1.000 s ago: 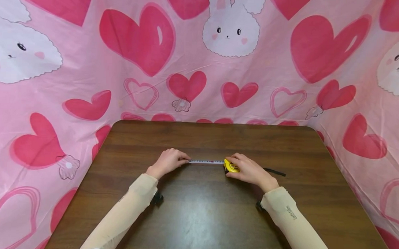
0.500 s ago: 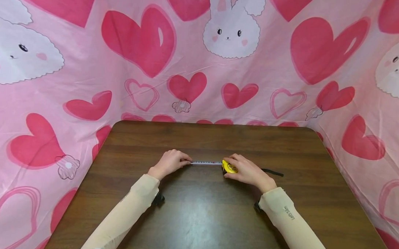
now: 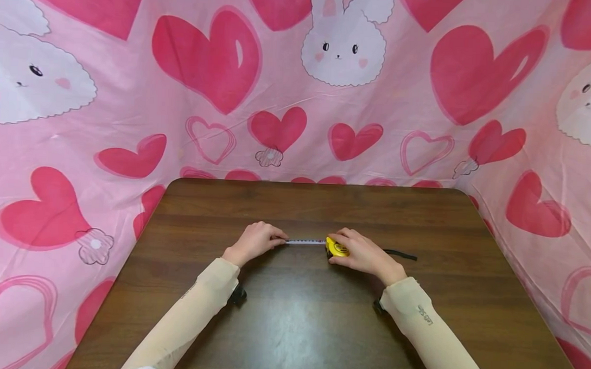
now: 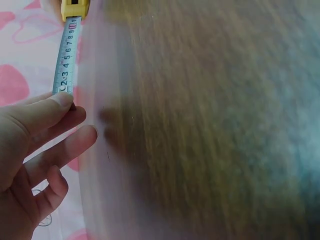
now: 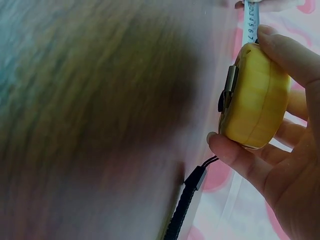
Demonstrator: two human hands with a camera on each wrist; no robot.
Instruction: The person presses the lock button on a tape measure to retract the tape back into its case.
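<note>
A yellow tape measure (image 3: 337, 247) is gripped by my right hand (image 3: 366, 254) over the middle of the table. In the right wrist view, thumb and fingers clasp the two ends of its yellow case (image 5: 257, 100). A short length of white blade (image 3: 305, 242) spans the gap to my left hand (image 3: 256, 242). There the thumb and index finger pinch the blade's free end, which their tips hide. Printed numbers run along the blade (image 4: 66, 55) in the left wrist view. From the case a black wrist strap (image 5: 182, 205) hangs loose.
The brown wooden table (image 3: 291, 314) has rounded far corners. A pink cloth (image 3: 280, 70) with hearts and rabbits hangs behind it and at both sides. Black straps with small devices (image 3: 238, 295) sit at the wrists.
The exposed blade has become shorter. My right hand has moved left with the tape measure, its strap trailing, and my left hand has shifted slightly right.
</note>
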